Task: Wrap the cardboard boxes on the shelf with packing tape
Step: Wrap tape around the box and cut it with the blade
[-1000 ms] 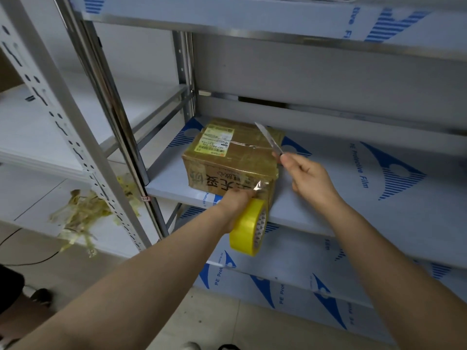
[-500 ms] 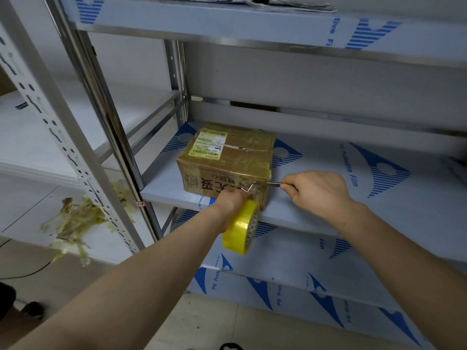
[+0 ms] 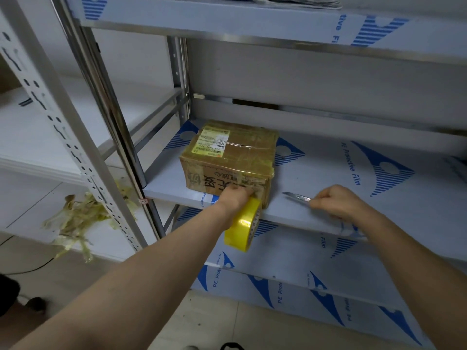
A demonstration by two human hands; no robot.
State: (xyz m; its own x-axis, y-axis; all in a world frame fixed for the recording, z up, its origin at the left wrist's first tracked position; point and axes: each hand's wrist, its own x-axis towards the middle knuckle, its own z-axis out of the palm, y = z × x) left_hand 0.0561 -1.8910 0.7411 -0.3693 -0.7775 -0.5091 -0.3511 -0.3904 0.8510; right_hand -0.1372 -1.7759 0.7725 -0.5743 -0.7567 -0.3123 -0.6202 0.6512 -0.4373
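Since half a second ago the right hand [image 3: 338,202] has pulled away from the front right corner of the cardboard box [image 3: 227,157], where its blade had been, and now sits out to the right above the shelf [image 3: 328,173]. It is curled tight round the handle of a knife [image 3: 297,196], whose thin metal blade points left toward the box but stands apart from it. The left hand [image 3: 233,199] has stayed where it was, against the lower front face of the box near that same corner. It grips the tape roll [image 3: 242,227], a yellow roll that hangs on edge below the fingers and in front of the shelf's front lip. The box sits near the left end of the middle shelf, close to the front edge, with its printed side toward the camera. Glossy tape crosses its top and sides, and a white and yellow label [image 3: 212,142] lies on the top at the left rear. The shelf board is covered in white film with blue marks, as is the lower shelf [image 3: 290,256] under it and the upper shelf [image 3: 252,18] above. At the far left, beyond a perforated metal upright [image 3: 63,137], a crumpled heap of used yellowish tape scraps [image 3: 75,221] lies low down beside the neighbouring rack, and I cannot tell just what it rests on. Both forearms reach in from the bottom of the view.
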